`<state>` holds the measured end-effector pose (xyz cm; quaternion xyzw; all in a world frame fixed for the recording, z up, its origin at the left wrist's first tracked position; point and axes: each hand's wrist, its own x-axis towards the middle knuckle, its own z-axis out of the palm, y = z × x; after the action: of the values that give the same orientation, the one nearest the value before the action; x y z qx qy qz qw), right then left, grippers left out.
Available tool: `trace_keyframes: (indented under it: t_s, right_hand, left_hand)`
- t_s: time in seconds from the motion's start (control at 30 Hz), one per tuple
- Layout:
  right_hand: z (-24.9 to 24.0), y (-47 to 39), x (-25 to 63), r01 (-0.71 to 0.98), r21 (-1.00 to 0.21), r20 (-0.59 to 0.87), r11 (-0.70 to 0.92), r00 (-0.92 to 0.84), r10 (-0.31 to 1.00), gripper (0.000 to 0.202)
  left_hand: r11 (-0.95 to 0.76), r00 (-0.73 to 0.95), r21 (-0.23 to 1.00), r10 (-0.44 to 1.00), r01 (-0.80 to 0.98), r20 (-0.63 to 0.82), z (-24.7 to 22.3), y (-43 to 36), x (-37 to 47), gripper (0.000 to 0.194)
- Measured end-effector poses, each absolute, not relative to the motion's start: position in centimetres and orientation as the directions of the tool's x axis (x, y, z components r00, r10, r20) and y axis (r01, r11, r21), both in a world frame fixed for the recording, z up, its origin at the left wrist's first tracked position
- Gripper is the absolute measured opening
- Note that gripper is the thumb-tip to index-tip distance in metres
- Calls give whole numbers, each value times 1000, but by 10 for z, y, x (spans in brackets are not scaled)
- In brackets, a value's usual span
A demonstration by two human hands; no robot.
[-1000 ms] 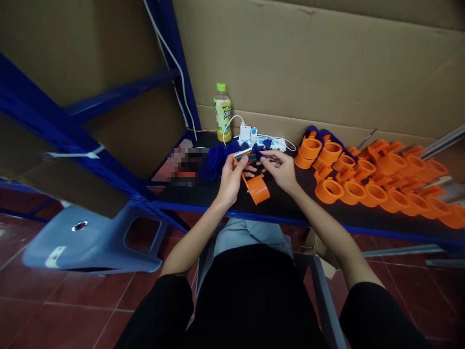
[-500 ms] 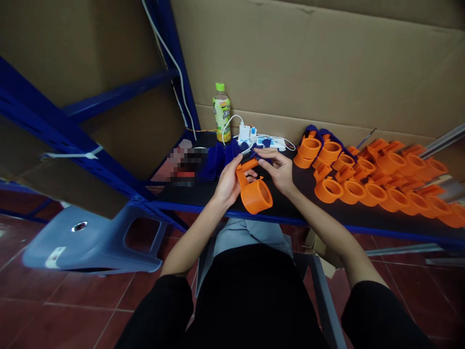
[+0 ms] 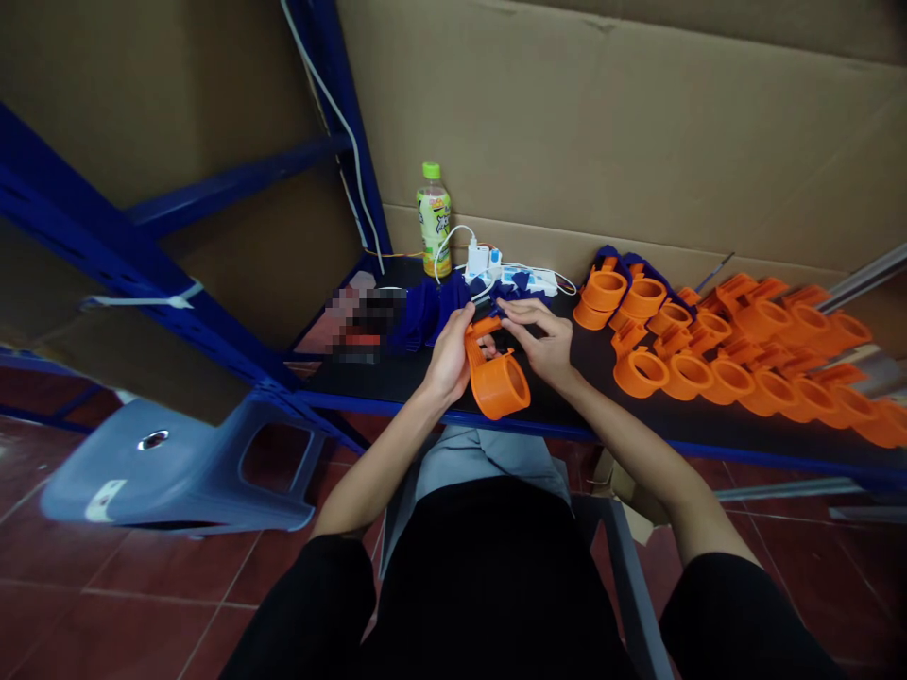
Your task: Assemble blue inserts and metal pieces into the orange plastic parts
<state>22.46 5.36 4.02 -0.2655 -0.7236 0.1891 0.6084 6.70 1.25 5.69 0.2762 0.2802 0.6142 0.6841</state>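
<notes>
My left hand [image 3: 451, 357] is wrapped round the arm of an orange plastic ring-shaped part [image 3: 499, 385], its open ring hanging toward me over the front edge of the shelf. At the top end of this part sits something small and dark, partly covered by fingers. My right hand [image 3: 544, 338] is closed in a pinch at that end, beside the orange part; what its fingertips hold is too small to make out. Blue plastic pieces [image 3: 425, 316] lie just beyond my left hand.
Rows of similar orange ring parts [image 3: 687, 374] fill the right of the black shelf [image 3: 375, 378]. A drink bottle [image 3: 434, 222] and a white power strip [image 3: 531, 280] with cables stand at the back. A blue-grey stool [image 3: 177, 463] is at the left, beside the blue rack post [image 3: 142, 255].
The orange part has tilted slightly in my left hand. My right hand has shifted a little down and right, its fingers still pinched near the part's top end.
</notes>
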Motion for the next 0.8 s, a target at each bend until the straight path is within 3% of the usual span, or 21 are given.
trace_keyframes:
  t_s: [0.33,0.5,0.8]
  right_hand:
    - [33,54,228,202,-492,838,847,-154,523,9]
    - [31,51,230,227,-478,835,849,-182,519,11]
    - [30,49,224,265,-346,906,900,-154,394,11]
  left_hand:
    - [50,66,767,998,-640,-11,59,5,69,47]
    - [68,74,745,997,-664,-25,59,4,72,46]
    - [56,65,694,998,-717,-14,57,1,75,43]
